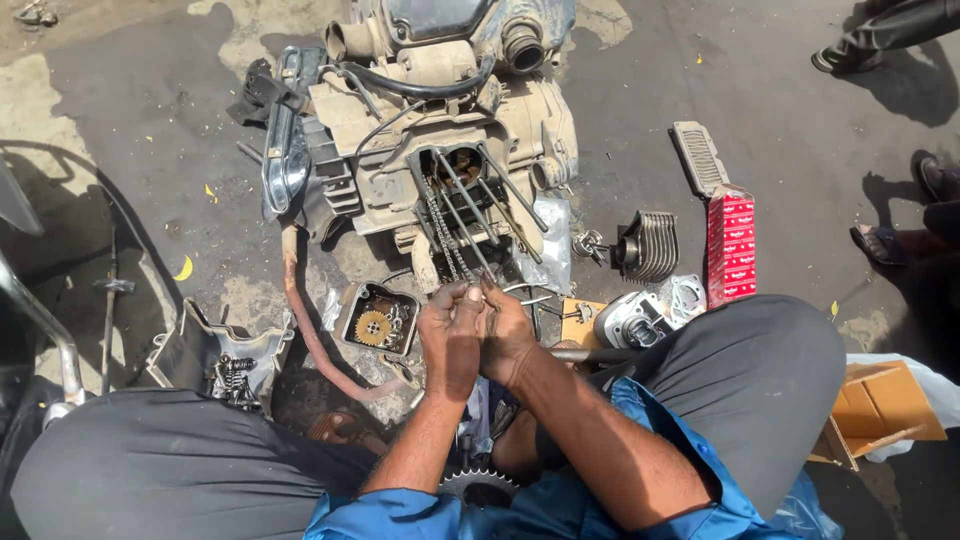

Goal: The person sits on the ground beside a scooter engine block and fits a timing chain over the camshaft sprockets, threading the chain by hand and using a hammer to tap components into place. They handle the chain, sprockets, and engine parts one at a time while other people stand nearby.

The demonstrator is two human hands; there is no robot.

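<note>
In front of me on the oil-dark ground (150, 120) sits the stripped motorcycle engine (440, 130), the biggest thing here, its crankcase open toward me with 4 long studs (478, 205) sticking out and the cam chain (440, 235) hanging down between them. My knees in grey trousers frame the work on both sides. At my left knee lies a grey engine side cover (200, 350) with springs and small parts in it, and a rusty bent pipe (305, 320) curves along the ground beside it. To the right, well apart from my hands, are a red carton (731, 245), the finned cylinder block (650, 245) and, nearer my right knee, a cylinder head (630, 322). An open brown cardboard box (880, 405) lies past my right knee. Just beside my left hand sits a small square housing with a brass gear (376, 320) inside. My left hand (450, 335) and right hand (505, 335) are pressed together just below the lower end of the chain, fingers curled in tight around something small that I cannot make out, fingertips pointing toward the engine. A toothed sprocket (478, 484) shows under my forearms, close to my body
</note>
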